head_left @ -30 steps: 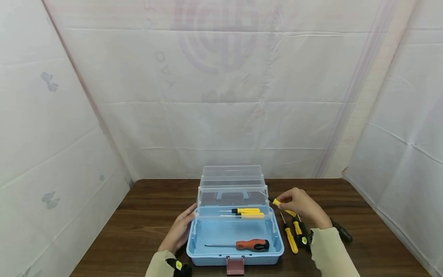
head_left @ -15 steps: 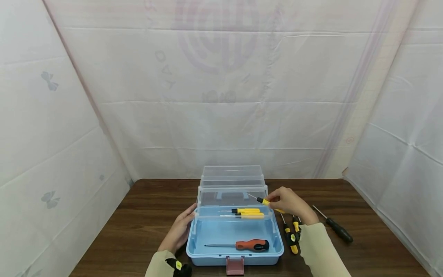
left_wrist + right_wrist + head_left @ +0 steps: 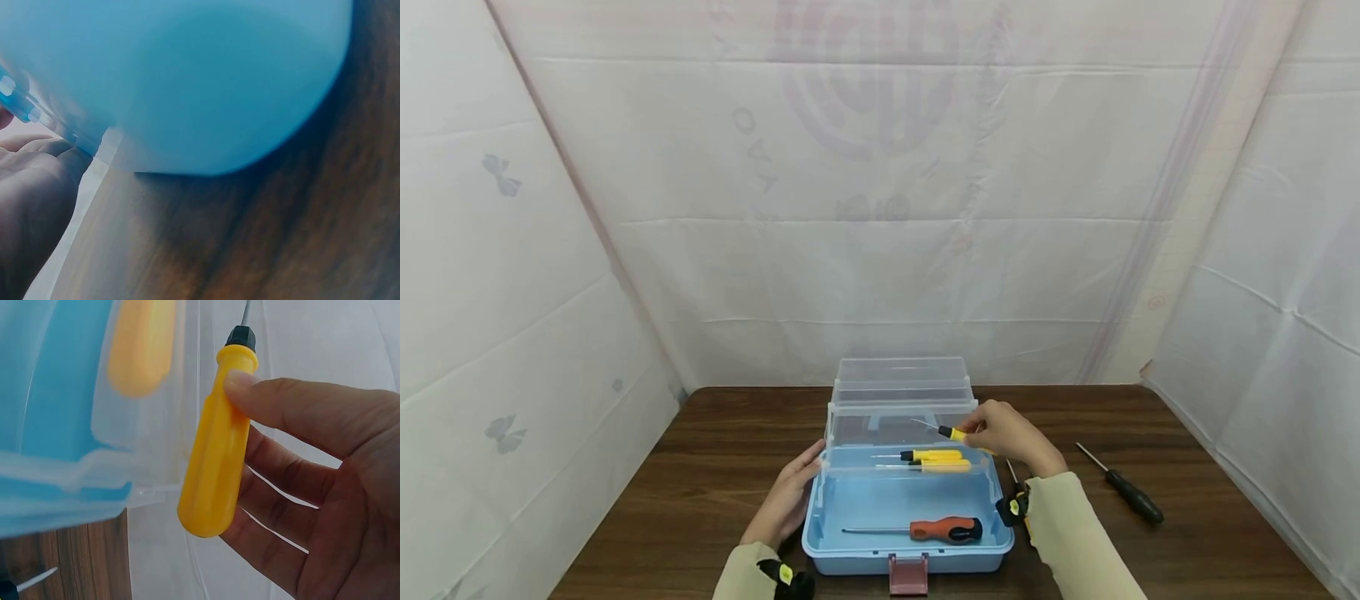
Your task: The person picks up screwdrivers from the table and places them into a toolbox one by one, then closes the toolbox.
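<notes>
My right hand (image 3: 1006, 433) pinches a yellow-handled screwdriver (image 3: 215, 450) with a black collar, thumb on one side of the handle and fingers on the other. The screwdriver is above the right end of the clear tray (image 3: 850, 473) in the raised part of the light blue toolbox (image 3: 842, 563), its shaft pointing left. Lying in that tray are two yellow-handled screwdrivers (image 3: 943, 467). An orange and black screwdriver (image 3: 946, 530) lies in the box bottom. My left hand (image 3: 786, 494) rests with extended fingers against the box's left side; its fingertips are partly hidden.
A black-handled screwdriver (image 3: 1135, 497) lies on the wooden table (image 3: 1217, 533) to the right. Beside the box, other screwdrivers are mostly hidden under the right forearm. A pink latch (image 3: 908, 575) hangs at the box front; the clear lid (image 3: 902, 371) stands raised behind.
My right hand has moved left with the yellow-handled screwdriver, from beside the toolbox to over the clear tray. The black-handled screwdriver has come into full view. My left hand has stayed put.
</notes>
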### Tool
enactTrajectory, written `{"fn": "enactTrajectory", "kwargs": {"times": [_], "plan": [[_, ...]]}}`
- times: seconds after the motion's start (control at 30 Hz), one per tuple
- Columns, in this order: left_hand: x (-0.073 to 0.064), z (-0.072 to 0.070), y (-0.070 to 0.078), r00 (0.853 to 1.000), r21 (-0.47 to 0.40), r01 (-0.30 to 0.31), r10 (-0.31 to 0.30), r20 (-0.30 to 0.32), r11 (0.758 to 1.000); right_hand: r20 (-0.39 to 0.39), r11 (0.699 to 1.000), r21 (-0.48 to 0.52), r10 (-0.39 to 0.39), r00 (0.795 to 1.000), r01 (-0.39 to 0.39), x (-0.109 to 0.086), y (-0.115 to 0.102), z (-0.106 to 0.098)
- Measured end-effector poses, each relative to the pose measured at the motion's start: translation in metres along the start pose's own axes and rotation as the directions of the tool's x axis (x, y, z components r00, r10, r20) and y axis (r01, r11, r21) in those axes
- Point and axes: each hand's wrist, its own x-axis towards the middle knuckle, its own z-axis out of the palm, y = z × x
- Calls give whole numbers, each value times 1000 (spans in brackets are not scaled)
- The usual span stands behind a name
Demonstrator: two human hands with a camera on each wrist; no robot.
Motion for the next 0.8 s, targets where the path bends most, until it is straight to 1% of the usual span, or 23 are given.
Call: {"fn": "enactTrajectory", "kwargs": {"times": [0.1,0.23,0.6,0.8], "plan": [[1,0,0,1000,-6,-3,3,-7,1000,-6,1000,-5,-3,1000,3,2,-4,1],[2,0,-1,1000,-9,-6,6,-15,1000,0,1000,-11,-26,1000,26,4,-9,3],[1,-1,-2,1000,1,-6,6,-24,1000,6,996,-20,-86,996,86,13,-14,14],[0,-1,-2,1000,8,-1,1,-26,1000,30,989,-37,-141,990,142,20,-16,21]]}}
